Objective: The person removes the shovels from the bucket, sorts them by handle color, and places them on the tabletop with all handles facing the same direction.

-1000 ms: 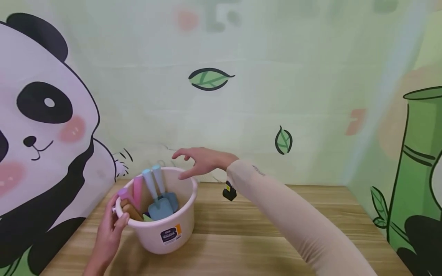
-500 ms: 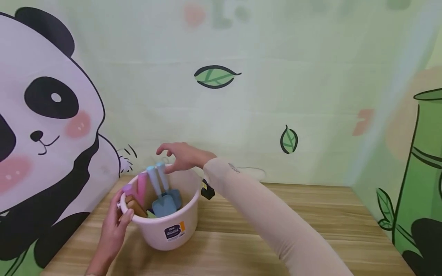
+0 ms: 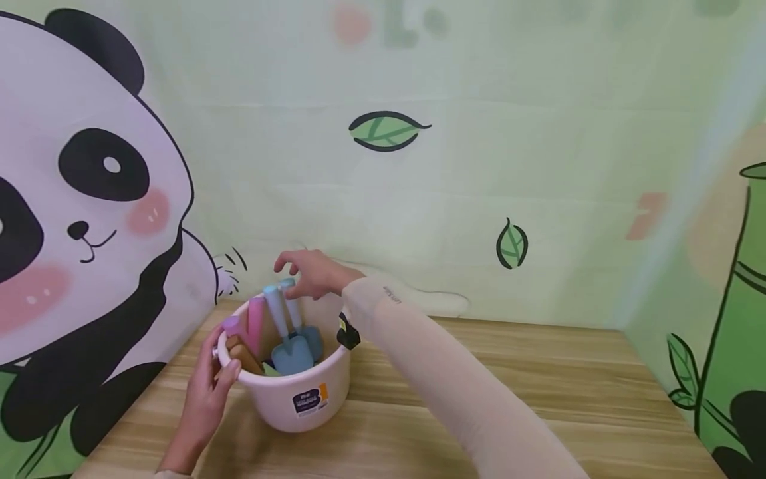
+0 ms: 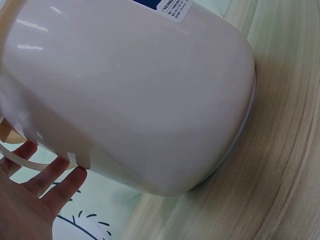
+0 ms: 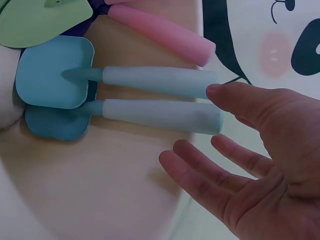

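A pale pink bucket (image 3: 269, 399) stands on the wooden table. My left hand (image 3: 206, 392) grips its left rim, thumb over the edge; in the left wrist view its fingers (image 4: 62, 187) lie against the outside. Two blue toy shovels (image 3: 293, 354) lean inside, handles up. My right hand (image 3: 317, 274) hovers at the handle tops with fingers spread. In the right wrist view the thumb (image 5: 235, 97) is right at the upper handle's end (image 5: 165, 81), and the other fingers lie beyond the lower handle (image 5: 165, 115). A pink handle (image 5: 160, 35) and a green blade (image 5: 45, 20) are beside them.
Brown pieces (image 3: 243, 352) and a purple-topped handle (image 3: 232, 324) sit at the bucket's left inside. The wooden table (image 3: 479, 386) extends to the right. Behind it hangs a printed wall cloth (image 3: 449, 199), with a thin white cable (image 3: 443, 291) near its foot.
My right hand has moved left and slightly down, from above the bucket's right side to the blue shovels' handle tops. My left hand keeps its grip on the rim.
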Demonstrator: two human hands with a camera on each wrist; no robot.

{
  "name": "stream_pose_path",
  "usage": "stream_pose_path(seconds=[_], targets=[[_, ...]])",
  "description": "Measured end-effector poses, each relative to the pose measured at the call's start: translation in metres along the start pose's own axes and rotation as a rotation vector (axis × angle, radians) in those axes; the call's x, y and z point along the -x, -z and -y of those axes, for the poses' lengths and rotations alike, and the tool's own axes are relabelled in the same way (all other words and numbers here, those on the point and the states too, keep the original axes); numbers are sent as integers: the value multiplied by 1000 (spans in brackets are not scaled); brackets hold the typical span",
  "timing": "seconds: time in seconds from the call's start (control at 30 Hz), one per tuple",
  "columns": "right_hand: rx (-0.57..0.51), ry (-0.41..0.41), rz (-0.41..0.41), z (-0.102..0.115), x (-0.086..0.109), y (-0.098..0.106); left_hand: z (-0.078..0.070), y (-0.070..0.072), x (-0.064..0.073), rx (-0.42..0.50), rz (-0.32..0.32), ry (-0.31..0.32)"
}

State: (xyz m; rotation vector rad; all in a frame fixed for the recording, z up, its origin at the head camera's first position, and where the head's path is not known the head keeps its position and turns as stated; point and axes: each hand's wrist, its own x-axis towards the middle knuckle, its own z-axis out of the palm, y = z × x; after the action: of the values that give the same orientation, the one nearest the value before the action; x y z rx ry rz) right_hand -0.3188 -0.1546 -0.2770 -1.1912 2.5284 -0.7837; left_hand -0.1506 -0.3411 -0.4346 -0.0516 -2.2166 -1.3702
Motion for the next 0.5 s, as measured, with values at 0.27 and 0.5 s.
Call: stream_pose_path(seconds=[0.27, 0.5], targets=[[-21, -1, 7, -3, -7, -9, -1, -3, 1, 22, -6, -10], [18, -21, 6, -2, -9, -11, 0, -4, 0, 46, -24, -36]])
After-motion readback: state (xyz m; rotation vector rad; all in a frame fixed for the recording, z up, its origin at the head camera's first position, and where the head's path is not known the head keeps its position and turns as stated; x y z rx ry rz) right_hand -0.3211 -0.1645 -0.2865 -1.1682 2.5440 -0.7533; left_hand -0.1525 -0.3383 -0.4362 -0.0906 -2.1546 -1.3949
